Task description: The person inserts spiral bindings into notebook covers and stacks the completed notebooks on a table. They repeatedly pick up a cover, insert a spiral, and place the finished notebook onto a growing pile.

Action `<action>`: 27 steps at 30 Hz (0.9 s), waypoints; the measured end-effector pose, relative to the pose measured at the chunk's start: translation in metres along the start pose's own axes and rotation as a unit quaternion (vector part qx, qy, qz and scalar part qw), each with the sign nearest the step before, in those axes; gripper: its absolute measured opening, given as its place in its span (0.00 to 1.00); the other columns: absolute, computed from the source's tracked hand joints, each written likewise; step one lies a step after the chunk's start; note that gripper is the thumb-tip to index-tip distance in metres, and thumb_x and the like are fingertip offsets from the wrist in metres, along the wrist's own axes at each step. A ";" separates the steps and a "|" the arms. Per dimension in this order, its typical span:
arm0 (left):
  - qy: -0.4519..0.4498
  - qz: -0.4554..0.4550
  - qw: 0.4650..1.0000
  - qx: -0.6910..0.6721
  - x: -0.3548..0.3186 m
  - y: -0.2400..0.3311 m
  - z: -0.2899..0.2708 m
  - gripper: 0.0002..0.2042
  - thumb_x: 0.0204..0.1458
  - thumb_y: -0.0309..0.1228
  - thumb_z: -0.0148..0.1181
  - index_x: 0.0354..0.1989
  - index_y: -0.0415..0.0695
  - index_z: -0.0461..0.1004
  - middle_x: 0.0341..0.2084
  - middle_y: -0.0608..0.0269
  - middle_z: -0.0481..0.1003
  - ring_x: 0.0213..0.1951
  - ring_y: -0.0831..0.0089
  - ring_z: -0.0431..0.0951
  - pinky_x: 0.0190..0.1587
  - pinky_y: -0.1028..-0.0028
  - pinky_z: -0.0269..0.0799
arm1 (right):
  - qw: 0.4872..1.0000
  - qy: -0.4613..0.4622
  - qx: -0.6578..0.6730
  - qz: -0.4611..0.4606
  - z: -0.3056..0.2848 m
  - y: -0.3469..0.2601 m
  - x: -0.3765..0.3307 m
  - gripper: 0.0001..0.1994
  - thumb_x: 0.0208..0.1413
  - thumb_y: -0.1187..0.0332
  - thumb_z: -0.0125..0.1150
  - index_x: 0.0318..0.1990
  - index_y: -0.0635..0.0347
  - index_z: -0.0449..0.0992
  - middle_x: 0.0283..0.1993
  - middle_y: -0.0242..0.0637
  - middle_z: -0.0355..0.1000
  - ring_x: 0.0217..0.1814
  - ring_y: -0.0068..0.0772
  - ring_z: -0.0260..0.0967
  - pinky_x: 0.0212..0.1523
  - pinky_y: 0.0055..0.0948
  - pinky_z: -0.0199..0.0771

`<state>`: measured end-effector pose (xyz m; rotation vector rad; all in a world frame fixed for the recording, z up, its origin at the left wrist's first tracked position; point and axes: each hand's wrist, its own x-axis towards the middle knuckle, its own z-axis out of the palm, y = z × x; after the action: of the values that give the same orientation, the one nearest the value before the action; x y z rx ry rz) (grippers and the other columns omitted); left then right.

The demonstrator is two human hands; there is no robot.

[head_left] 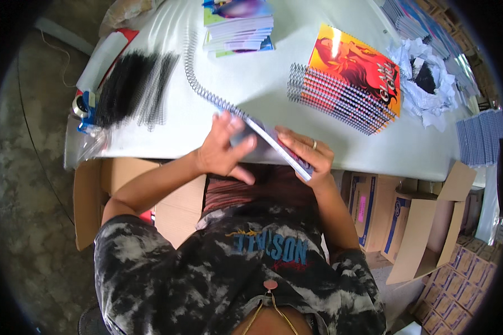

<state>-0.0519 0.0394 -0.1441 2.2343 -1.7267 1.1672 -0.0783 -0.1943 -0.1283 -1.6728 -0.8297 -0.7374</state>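
My right hand [313,155], with a ring on one finger, grips a thin notebook [276,144] near its lower right end. The notebook is tilted with its edge up, in front of the table's near side. A long wire spiral coil [193,81] meets the notebook's far left end and curves away across the table. Beside that junction is my left hand [226,149], its fingers spread and slightly blurred. Its fingertips are close to the coil; whether they touch it I cannot tell.
On the white table [218,70] lie a pile of black coils [134,84], a stack of unbound books [240,33] and a stack of coil-bound notebooks [349,81]. Crumpled paper [430,106] sits at the right. Open cardboard boxes [425,240] stand below the table's near edge.
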 end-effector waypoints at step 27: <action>0.077 -0.189 0.971 -0.129 -0.029 -0.010 0.006 0.49 0.40 0.70 0.44 0.61 0.38 0.56 0.61 0.37 0.47 0.63 0.39 0.44 0.59 0.41 0.34 | 0.996 -0.030 0.006 0.078 0.070 -0.013 0.029 0.17 0.43 0.83 0.58 0.45 0.67 0.74 0.43 0.47 0.74 0.41 0.41 0.75 0.41 0.30 0.76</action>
<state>-0.0424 0.0634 -0.1622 2.1231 -1.2406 0.9422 -0.0684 -0.1200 -0.1143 -1.7338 -0.7337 -0.5756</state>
